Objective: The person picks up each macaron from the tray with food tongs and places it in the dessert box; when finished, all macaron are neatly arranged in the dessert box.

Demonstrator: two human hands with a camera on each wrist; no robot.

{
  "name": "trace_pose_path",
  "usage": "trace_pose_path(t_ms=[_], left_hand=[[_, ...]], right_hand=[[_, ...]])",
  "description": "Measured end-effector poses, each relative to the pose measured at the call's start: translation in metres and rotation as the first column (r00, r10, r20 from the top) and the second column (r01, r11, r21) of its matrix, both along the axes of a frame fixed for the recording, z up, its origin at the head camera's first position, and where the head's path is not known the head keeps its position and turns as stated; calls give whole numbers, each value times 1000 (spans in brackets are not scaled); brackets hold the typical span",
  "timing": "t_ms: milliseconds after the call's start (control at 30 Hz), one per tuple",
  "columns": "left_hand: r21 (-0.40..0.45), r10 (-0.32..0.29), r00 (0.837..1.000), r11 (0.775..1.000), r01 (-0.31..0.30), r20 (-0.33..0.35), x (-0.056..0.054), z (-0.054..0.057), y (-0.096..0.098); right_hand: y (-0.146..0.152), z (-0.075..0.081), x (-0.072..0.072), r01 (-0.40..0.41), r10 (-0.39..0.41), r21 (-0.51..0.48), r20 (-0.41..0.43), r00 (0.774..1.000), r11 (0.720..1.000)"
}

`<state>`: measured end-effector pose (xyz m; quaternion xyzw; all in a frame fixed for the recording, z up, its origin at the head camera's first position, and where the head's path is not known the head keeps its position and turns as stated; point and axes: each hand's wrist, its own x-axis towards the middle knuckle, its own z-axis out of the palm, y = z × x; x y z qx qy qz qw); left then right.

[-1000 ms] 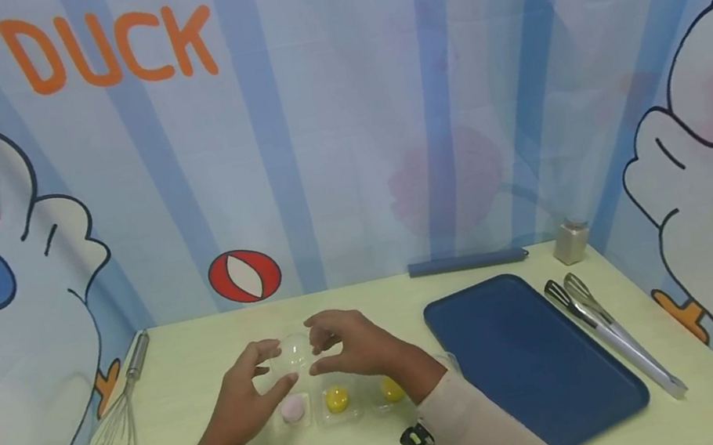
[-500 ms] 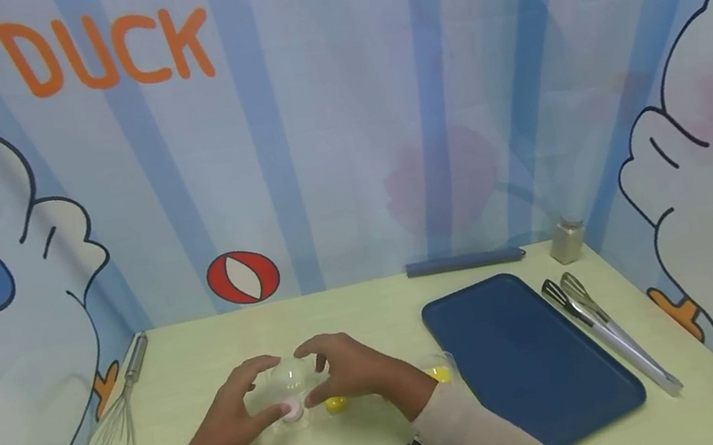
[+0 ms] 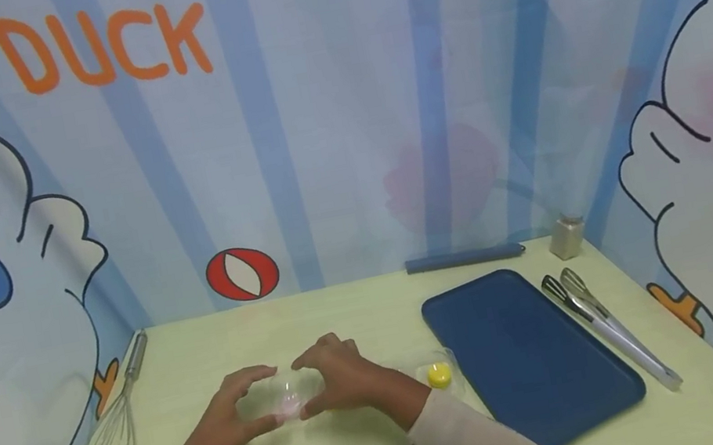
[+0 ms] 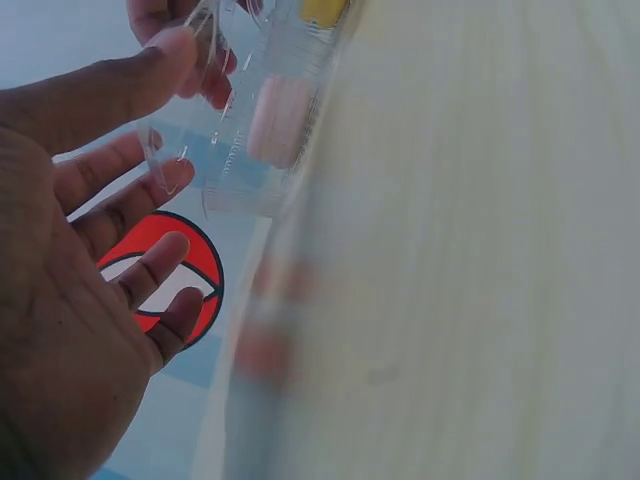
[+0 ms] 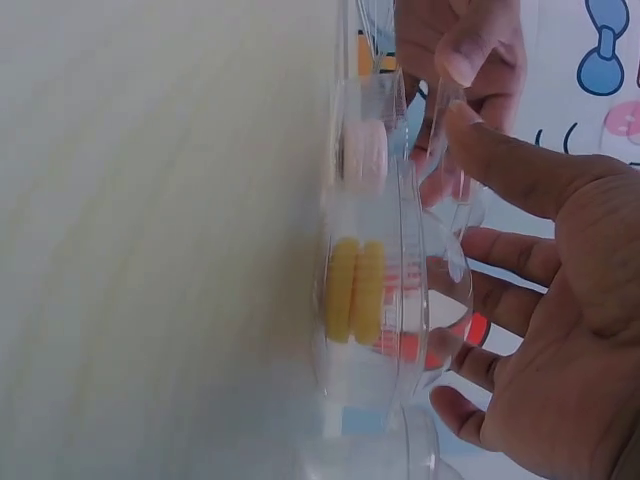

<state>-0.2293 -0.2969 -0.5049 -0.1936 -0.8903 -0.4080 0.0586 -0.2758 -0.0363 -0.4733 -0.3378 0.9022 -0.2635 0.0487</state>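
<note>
A clear plastic domed lid [image 3: 287, 384] is held between both hands, just above a clear base holding a pink macaron [image 4: 280, 120]. My left hand [image 3: 229, 416] pinches the lid's left edge between thumb and fingers. On the opposite edge, my right hand [image 3: 341, 376] grips it the same way. In the right wrist view, a yellow macaron [image 5: 355, 290] sits in its own clear domed case beside the pink one. The right hand and arm cover part of this row in the head view, where another yellow macaron [image 3: 438, 376] shows beyond the forearm.
A dark blue tray [image 3: 531, 359] lies to the right, with metal tongs [image 3: 610, 329] beside it. A whisk [image 3: 115, 420] lies at the left. Along the back are a dark blue bar [image 3: 465, 258] and a small metallic container [image 3: 567, 239].
Both hands have come down toward me with the lid, from behind the row to over the pink macaron. The right forearm has shifted left, uncovering the yellow macaron near the tray.
</note>
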Motion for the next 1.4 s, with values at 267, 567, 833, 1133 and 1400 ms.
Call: trace_pose_path(t_ms=[267, 567, 833, 1133, 1400], left_hand=[[-15, -16, 1000, 1000, 15, -27, -3, -7, -6], [-64, -3, 998, 998, 0, -55, -2, -12, -8], [-84, -29, 995, 996, 20, -96, -2, -13, -9], [-106, -19, 996, 994, 10, -85, -5, -13, -11], [-110, -49, 982, 993, 30, -180, -6, -17, -15]], right_hand=[[-5, -7, 4, 40, -39, 49, -33, 999, 998], [-10, -14, 8, 56, -49, 92, -84, 995, 994], [-11, -15, 8, 52, -43, 100, -91, 995, 994], [-12, -16, 7, 60, -51, 108, -86, 995, 992], [-12, -13, 9, 57, -47, 116, -88, 995, 992]])
